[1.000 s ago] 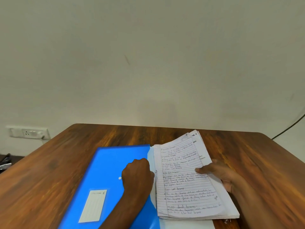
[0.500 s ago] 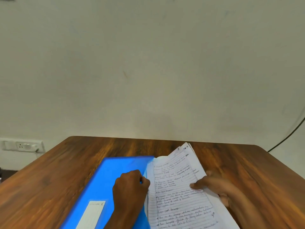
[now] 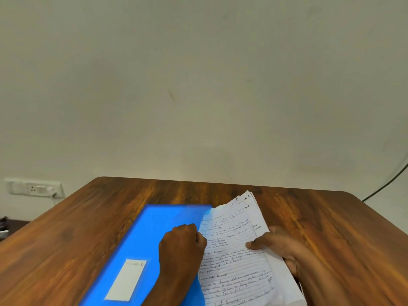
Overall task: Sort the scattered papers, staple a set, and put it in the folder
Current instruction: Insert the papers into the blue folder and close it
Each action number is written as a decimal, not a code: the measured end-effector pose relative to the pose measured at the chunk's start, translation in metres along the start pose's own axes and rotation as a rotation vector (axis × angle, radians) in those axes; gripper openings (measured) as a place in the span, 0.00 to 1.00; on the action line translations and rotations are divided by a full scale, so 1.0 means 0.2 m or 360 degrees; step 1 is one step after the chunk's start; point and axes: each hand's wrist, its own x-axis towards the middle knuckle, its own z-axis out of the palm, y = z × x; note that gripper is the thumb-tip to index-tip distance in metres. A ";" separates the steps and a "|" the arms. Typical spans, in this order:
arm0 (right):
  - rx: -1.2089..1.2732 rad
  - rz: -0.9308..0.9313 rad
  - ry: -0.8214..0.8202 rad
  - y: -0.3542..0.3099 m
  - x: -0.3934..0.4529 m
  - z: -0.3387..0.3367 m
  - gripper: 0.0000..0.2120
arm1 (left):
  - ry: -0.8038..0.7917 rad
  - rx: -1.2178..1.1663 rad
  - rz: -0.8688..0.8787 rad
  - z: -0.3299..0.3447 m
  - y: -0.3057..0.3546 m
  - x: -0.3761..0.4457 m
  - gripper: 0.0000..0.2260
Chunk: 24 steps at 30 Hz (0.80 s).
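Observation:
A blue plastic folder (image 3: 152,235) with a white label lies on the wooden table (image 3: 88,228). My left hand (image 3: 183,246) sits curled at the folder's right edge, gripping the flap where it meets the papers. A stack of handwritten lined papers (image 3: 234,257) lies partly under that flap, to the right. My right hand (image 3: 278,248) holds the stack's right side, thumb on the top sheet and fingers underneath. No stapler is in view.
The table's far edge meets a plain wall. A wall socket (image 3: 33,188) sits at the left, a dark cable (image 3: 388,184) runs down the wall at the right. Bare wood lies to the left and right of the folder.
The view tilted up and then partly back down. The folder flap lifted slightly under my left hand, and the paper stack slid a little leftward toward the folder.

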 end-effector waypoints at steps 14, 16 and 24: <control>0.0424 -0.0018 0.0138 0.07 0.01 0.17 0.18 | -0.0041 -0.0074 0.0107 0.01 0.00 -0.02 0.12; 0.0413 -0.0049 0.0178 0.08 0.02 0.20 0.19 | -0.0033 -0.0081 0.0134 0.02 0.00 -0.02 0.13; 0.0240 -0.0026 0.0198 0.08 0.02 0.26 0.16 | -0.0026 -0.0088 0.0165 0.04 0.00 -0.02 0.12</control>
